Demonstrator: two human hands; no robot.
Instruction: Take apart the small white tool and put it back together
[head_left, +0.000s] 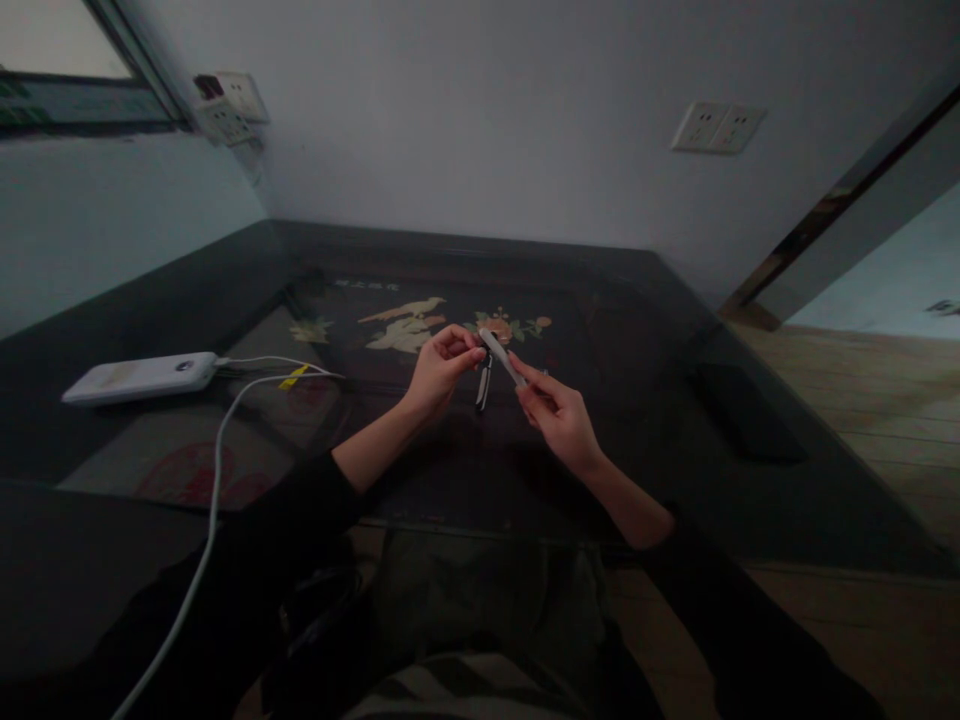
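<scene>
Here, the right hand [559, 415] grips a pale bar [501, 355]; whether the left hand [436, 376] grasps its tip, I cannot tell. Lettering [367, 285] on the table [630, 460] is blurred.

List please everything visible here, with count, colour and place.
slim piece: 1, pale, in right hand
second piece: 1, dark and pale, beside left hand
device: 1, white, table's left
cable: count unclear, white, left
tag: 1, yellow, by cable
flat object: 1, black, table's right
table: 1, dark, centre
bird-and-flower picture: 1, multicoloured, tabletop
socket panels: 2, white, wall, right
socket cluster: 1, white, upper left
wall: 1, grey, behind table
floor: 1, brownish, right
sleeves: 2, black, on arms
left hand, right hand: 2, bare, centre
</scene>
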